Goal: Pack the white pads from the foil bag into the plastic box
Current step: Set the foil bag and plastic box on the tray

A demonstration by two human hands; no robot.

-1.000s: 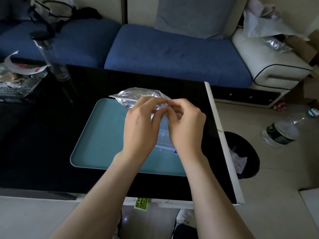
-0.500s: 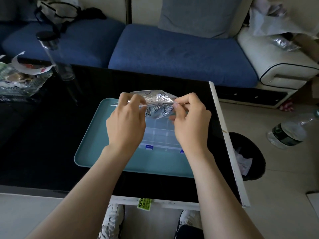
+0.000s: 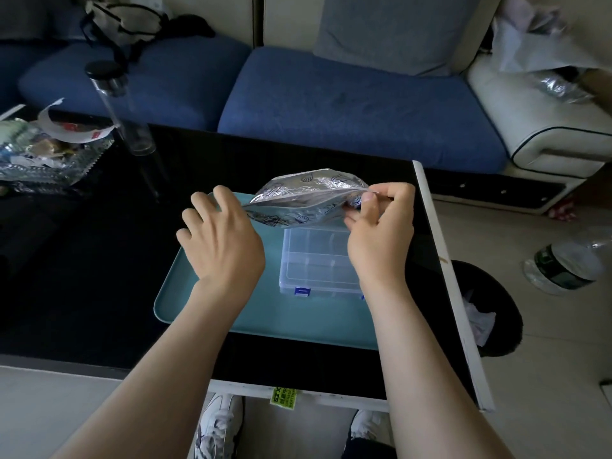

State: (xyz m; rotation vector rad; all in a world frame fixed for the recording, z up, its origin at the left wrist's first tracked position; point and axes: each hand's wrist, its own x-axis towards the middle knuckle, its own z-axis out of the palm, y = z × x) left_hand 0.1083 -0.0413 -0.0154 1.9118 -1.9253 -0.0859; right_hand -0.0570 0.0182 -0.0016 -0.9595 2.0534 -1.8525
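Note:
A crinkled silver foil bag (image 3: 308, 198) with blue print hangs above the far edge of a teal tray (image 3: 205, 303). My right hand (image 3: 381, 236) pinches the bag's right end between thumb and fingers. At the bag's left corner my left hand (image 3: 222, 240) has its fingers spread; its thumb is hidden. Below the bag a clear plastic box (image 3: 318, 260) with blue latches sits on the tray, lid down. No white pads show.
The tray lies on a black glass table (image 3: 99, 260) whose white right edge is close to my right hand. A tall glass bottle (image 3: 122, 104) and snack wrappers (image 3: 43, 150) are at the back left. On the floor to the right are a black bin (image 3: 490, 313) and a plastic bottle (image 3: 563, 263).
Both hands pinched the bag's top edge before. Now the left fingers have spread, the right hand has drawn its end to the right, and the box is uncovered.

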